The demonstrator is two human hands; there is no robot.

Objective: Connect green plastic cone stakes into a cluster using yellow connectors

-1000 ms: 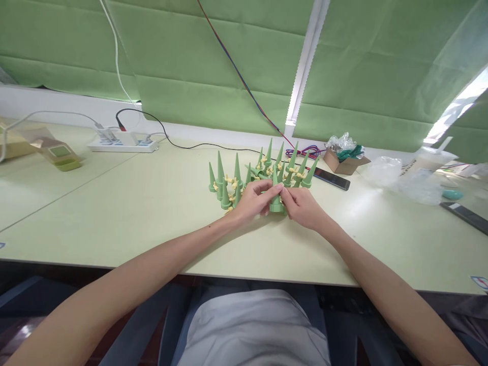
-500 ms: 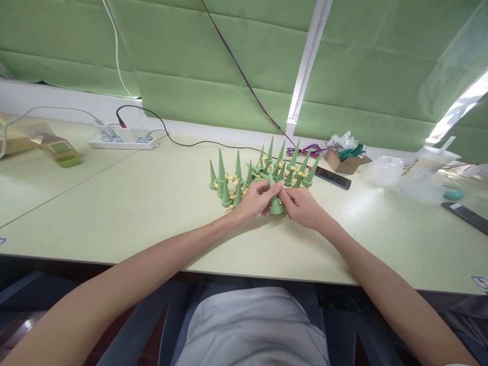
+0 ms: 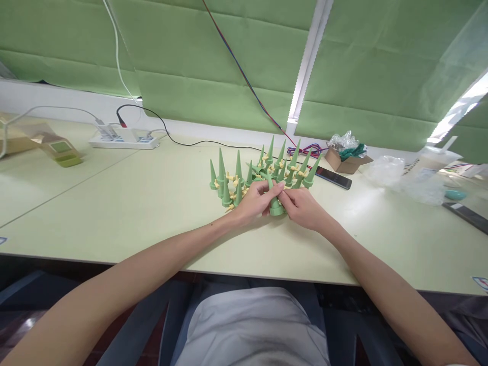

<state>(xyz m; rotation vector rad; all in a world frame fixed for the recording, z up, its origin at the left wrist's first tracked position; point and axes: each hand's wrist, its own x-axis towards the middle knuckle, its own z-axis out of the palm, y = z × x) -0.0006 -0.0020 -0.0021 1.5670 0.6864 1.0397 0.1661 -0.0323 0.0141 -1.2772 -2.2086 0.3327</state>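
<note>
A green plant watering spike lies between my two hands, its wide capped end toward me and its point toward the back. My left hand is closed around it, thumb across the top. At its right side my right hand is closed in a pinch; the fingertips hide what they grip. Several similar green spikes with small yellow valves stand upright in a cluster behind and beside my hands. Some more green spikes lie tilted among them.
A phone lies right of the cluster, near a small cardboard box and a red-blue wire coil. A plastic cup, bag and second phone are farther right. A power strip sits at back left.
The held spike has tilted slightly, its capped end shifting a little toward me. My hands stay in nearly the same place, and the standing spikes have not moved.
</note>
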